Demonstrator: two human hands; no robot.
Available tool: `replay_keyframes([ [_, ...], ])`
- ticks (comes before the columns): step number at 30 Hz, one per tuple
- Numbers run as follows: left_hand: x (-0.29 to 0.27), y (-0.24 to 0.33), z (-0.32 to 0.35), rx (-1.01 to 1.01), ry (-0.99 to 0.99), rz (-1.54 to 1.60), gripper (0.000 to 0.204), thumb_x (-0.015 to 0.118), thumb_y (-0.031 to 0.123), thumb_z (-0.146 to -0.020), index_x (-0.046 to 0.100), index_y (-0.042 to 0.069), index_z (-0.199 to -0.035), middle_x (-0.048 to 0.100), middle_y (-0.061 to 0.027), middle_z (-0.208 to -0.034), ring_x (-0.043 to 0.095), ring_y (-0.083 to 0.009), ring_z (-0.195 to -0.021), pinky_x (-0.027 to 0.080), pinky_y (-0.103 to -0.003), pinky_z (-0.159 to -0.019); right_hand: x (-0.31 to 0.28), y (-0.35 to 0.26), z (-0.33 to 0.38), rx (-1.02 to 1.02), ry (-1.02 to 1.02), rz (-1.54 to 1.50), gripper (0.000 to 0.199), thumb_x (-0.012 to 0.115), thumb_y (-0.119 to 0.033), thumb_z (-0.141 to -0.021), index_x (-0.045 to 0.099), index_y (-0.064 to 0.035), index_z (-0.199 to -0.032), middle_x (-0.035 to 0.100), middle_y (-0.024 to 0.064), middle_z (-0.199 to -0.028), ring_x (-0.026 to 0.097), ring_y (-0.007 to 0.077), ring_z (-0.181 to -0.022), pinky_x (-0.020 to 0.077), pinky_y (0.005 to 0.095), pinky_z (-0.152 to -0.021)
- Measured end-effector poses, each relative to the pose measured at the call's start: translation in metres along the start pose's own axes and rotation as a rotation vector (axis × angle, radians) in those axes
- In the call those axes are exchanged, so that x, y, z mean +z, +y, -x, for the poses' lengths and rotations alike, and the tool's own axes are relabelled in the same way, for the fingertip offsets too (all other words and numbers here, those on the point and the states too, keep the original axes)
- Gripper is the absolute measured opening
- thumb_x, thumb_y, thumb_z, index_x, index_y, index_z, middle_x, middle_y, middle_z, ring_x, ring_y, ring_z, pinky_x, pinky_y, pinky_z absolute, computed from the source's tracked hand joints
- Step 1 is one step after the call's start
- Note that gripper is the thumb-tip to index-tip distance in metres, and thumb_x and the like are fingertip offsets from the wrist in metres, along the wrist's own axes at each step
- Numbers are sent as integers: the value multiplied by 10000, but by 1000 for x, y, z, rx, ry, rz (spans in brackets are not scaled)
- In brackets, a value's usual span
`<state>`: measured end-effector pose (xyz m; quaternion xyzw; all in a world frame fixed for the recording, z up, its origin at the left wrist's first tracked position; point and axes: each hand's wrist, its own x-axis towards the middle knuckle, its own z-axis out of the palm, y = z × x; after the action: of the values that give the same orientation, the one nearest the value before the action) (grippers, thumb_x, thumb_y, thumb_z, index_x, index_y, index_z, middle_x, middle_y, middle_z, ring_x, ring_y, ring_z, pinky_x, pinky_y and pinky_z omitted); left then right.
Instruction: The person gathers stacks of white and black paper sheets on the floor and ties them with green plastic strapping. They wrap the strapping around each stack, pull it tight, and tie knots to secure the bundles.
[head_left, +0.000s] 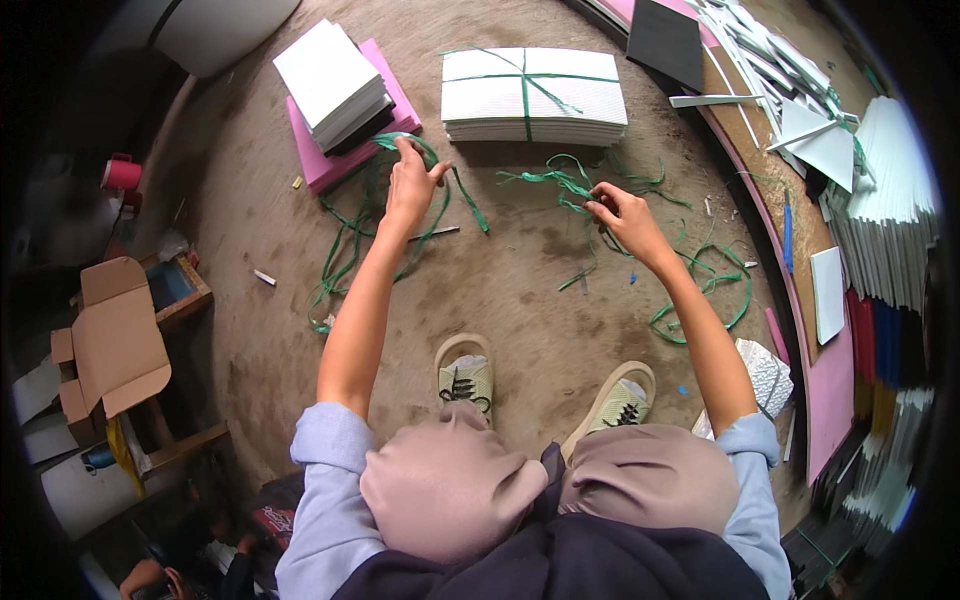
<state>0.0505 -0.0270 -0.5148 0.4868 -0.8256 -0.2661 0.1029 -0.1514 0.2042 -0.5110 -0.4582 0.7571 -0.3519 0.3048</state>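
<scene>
My left hand (pixel 411 183) is closed on a green plastic strap (pixel 437 199) that loops down across the dirt floor. Just beyond its fingertips lies an untied stack of white sheets (pixel 333 82) on a pink board (pixel 330 160). My right hand (pixel 623 212) pinches a tangled end of green strap (pixel 553 180) in front of a tied bundle of white sheets (pixel 533 95), bound crosswise with green strap. Both arms reach forward over my knees and shoes (pixel 467 378).
More loose green strap (pixel 712 283) curls on the floor at right. Piles of white, pink and coloured sheets (pixel 880 220) line the right edge, with white offcuts (pixel 760 50) above. A folded brown carton (pixel 115 345) and a wooden crate (pixel 178 285) sit left. Another person's hand (pixel 150 575) shows bottom left.
</scene>
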Motion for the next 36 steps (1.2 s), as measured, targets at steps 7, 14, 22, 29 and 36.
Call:
replay_keyframes([
  [7,13,-11,20,151,-207,960,347,606,157,-808,318,49,-969,408,-210,-1211,546,-208,-975,472,-318,-830,28,-18,-7,19,-95,-84,233,554,-209,-832,542,-6,-946,585,87,-675,548,138,-556,435,290,-546],
  [14,0,22,62,429,-537,339,338,467,258,-879,439,30,-1127,586,-139,-830,555,-228,-749,421,-333,-679,67,-68,-20,-51,-188,-113,280,570,-243,-824,537,5,-950,593,106,-690,554,142,-549,442,292,-542],
  [22,-12,-85,27,34,31,153,344,414,273,-884,577,-30,-897,575,-229,-840,546,-395,-777,437,-419,-669,56,3,-20,111,-313,29,278,608,-255,-791,563,-5,-903,586,94,-680,546,146,-579,428,294,-563],
  [29,18,-20,30,586,-191,-202,833,707,181,-608,256,115,-1305,219,-116,-1327,181,-291,-1269,70,-591,-999,32,41,4,215,-197,89,262,533,-261,-835,577,-8,-886,559,83,-665,492,154,-593,384,306,-556],
  [36,82,30,33,590,-692,354,308,463,292,-882,528,-9,-889,536,-146,-804,508,-252,-714,403,-347,-681,19,45,-17,143,-115,-108,323,532,-322,-833,585,-42,-985,584,102,-891,557,185,-817,435,308,-718],
])
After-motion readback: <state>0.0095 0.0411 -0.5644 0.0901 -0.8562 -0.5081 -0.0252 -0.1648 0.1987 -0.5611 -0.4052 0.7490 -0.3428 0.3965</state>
